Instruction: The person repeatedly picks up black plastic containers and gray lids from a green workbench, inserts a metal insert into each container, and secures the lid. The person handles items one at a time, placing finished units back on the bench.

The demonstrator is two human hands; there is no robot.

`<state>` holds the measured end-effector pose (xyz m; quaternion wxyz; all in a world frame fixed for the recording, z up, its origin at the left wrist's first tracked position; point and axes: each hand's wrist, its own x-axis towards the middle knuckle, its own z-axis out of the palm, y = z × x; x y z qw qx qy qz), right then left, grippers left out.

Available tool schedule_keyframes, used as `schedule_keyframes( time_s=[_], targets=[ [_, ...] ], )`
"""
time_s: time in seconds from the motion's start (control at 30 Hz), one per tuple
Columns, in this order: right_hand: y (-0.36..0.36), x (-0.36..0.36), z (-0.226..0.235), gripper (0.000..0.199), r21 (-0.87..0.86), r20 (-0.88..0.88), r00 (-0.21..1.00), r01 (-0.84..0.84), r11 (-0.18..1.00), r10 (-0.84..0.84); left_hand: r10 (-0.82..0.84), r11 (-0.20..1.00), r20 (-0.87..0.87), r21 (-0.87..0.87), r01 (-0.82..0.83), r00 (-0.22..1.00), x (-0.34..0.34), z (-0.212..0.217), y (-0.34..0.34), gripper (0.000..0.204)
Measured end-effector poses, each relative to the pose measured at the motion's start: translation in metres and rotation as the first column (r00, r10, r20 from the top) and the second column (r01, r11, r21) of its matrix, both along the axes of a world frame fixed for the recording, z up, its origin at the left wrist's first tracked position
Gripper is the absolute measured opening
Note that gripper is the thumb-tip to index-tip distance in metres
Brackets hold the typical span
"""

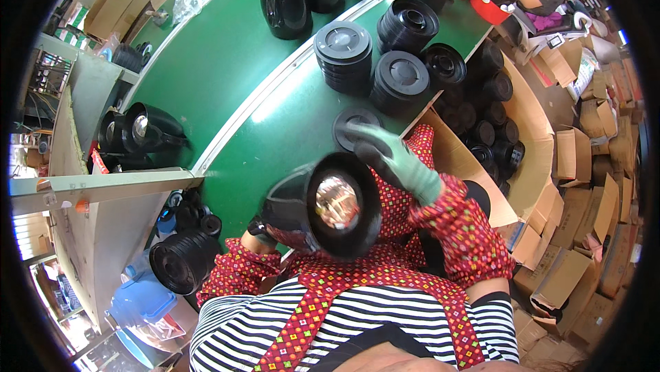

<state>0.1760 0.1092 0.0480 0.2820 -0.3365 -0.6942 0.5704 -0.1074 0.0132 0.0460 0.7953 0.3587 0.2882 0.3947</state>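
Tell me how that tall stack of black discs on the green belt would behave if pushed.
The stack of discs would probably slide as one on the smooth belt. A push near the top might shear the upper discs off, since they seem loosely stacked. Each disc looks stiff and light.

Red dotted sleeve covers, striped black-and-white shirt, green glove on right grip (395, 159)

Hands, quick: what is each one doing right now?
Left hand: mostly hidden behind the black kettle body, apparently holding it; grip unclear.
Right hand: gloved, reaching to a black disc, fingers open.
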Motion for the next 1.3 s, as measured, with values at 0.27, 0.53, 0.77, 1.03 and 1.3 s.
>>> schedule_keyframes(
  time_s=[0.27,0.53,0.77,1.03,1.3],
  targets=[
    [0.052,-0.056,-0.057,0.107,0.214,0.936,0.326,-0.237,0.948,-0.130,0.236,0.946,0.085,-0.246,-0.209,0.968,-0.054,-0.054,-0.010,0.050],
    [0.015,-0.023,-0.010,0.090,0.516,0.350,0.857,0.160,0.842,-0.377,0.159,0.945,0.194,-0.314,-0.092,0.968,-0.048,-0.076,-0.007,0.048],
    [-0.067,0.014,0.062,0.089,0.391,0.035,0.960,0.244,0.887,-0.279,-0.029,0.953,0.251,-0.286,0.102,0.968,0.000,-0.089,0.005,0.045],
    [-0.106,0.043,0.082,0.090,0.370,-0.074,0.909,0.408,0.835,-0.411,-0.230,0.942,-0.085,0.232,0.244,0.969,0.059,-0.013,0.023,0.046],
    [-0.120,0.061,0.076,0.068,-0.170,-0.354,0.735,0.558,0.813,-0.578,0.515,0.664,-0.450,0.748,-0.007,0.729,0.049,0.022,0.029,0.043]
  ],
)
